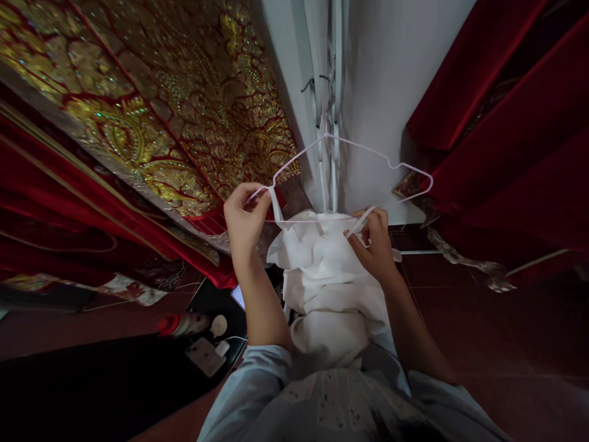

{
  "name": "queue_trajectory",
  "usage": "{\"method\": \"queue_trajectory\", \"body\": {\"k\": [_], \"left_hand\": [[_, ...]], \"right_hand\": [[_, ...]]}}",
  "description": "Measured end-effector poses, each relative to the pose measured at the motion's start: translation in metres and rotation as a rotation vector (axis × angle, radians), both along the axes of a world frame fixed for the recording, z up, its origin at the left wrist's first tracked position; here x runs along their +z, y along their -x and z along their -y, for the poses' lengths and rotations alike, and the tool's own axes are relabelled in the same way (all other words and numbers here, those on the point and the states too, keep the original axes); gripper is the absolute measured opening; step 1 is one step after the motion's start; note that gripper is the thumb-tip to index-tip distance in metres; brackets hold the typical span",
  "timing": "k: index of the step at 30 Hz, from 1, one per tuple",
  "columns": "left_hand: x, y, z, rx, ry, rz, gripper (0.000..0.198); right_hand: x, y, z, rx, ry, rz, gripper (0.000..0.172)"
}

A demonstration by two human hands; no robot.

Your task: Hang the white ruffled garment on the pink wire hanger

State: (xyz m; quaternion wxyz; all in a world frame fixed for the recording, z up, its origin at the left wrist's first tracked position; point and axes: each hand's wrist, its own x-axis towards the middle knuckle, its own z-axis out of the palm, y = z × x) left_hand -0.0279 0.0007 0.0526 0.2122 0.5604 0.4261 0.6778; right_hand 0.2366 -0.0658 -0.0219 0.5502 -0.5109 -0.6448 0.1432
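1. item: white garment (331, 267), bunched, just below the lower bar of the pink hanger (326, 134), in front of the person.
2. hanger: its hook (332, 92) overlaps the metal rods (338, 61); whether they bear its weight cannot be told.
3. left hand (246, 215): thumb and forefinger closed in a pinch at the hanger's left end, gripping the left strap (276, 205), which runs down from there to the garment.
4. right hand (375, 242): thumb and fingers nearly together on the right strap (360, 222), beside the lower bar; whether the strap passes around the bar cannot be told.
5. step in hand, as judged: seating the straps, left side the further along.
6. next move, as judged, calls for opening the right strap's loop and carrying it outward over the hanger's right end.
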Motion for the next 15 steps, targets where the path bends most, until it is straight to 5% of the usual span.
{"method": "queue_trajectory", "body": {"k": [3,7,15], "left_hand": [[-0.023,-0.010,-0.002,0.027,-0.058,0.377,0.027],[-0.046,-0.032,0.009,-0.189,0.105,0.569,0.036],[-0.039,-0.046,0.024,-0.215,0.169,0.616,0.036]], "right_hand": [[0.000,0.000,-0.002,0.031,0.016,0.018,0.029],[0.001,-0.002,-0.002,0.054,0.051,0.018,0.031],[0.009,-0.022,-0.003,0.152,-0.010,-0.051,0.040]]}}
